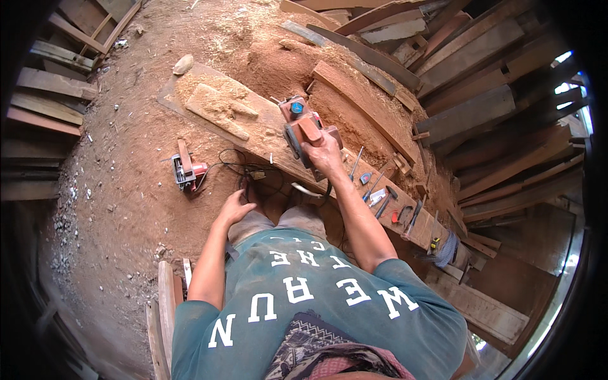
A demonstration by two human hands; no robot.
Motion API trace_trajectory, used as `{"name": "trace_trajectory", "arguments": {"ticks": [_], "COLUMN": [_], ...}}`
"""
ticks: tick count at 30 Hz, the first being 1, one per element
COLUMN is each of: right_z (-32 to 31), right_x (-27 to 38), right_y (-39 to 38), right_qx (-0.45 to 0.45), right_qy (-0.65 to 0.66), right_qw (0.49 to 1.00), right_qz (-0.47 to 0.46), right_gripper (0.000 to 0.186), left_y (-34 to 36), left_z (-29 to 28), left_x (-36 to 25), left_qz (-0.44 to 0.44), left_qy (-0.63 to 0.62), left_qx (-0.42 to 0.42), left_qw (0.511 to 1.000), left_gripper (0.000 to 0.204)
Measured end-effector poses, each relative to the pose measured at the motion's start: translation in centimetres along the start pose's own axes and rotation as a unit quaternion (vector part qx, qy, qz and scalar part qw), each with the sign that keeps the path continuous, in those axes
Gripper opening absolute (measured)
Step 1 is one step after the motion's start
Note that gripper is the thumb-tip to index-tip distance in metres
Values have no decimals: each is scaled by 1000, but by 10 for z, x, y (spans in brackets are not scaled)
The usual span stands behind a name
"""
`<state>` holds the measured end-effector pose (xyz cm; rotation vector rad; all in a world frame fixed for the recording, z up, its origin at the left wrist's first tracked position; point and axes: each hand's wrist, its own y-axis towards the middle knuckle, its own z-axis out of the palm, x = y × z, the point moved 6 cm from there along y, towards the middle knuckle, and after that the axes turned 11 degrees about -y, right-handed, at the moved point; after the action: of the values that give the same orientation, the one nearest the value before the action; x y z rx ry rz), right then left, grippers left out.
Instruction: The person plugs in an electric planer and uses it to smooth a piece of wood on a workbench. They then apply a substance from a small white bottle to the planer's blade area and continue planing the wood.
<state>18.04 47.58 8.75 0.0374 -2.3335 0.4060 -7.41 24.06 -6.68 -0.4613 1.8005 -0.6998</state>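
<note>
My right hand point(324, 155) grips the handle of a dusty red electric planer point(305, 130) with a blue round knob at its front. The planer is over the middle of a long wooden bench plank point(272, 123). My left hand point(235, 208) holds nothing; its fingers are apart beside my left knee, near a loose black cord point(244, 166). On the far left end of the plank lie flat wooden pieces point(215, 107) amid sawdust. A circular saw point(188, 172) with a red body sits on the ground to the left.
Right of the planer, the bench bears a hammer point(387, 201), several slim hand tools, a red item point(400, 216) and a tape measure point(435, 243). Behind it lies a thick beam point(361, 107) in heaped sawdust point(275, 66). Boards point(475, 114) are stacked at right, more planks point(54, 82) at far left.
</note>
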Motion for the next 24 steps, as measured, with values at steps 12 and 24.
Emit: {"name": "trace_trajectory", "arguments": {"ticks": [12,24], "right_z": [23,35], "right_x": [-44,-15], "right_y": [-6,-14], "right_qx": [47,81], "right_qy": [80,35], "right_qw": [996,996], "right_qz": [-1,-28], "right_gripper": [35,39], "left_y": [-174,-95], "left_z": [-12,-2], "left_x": [251,171], "left_qz": [-427,-215], "left_qy": [-177,-339], "left_qx": [-111,-153], "left_qw": [880,903], "left_gripper": [64,59]}}
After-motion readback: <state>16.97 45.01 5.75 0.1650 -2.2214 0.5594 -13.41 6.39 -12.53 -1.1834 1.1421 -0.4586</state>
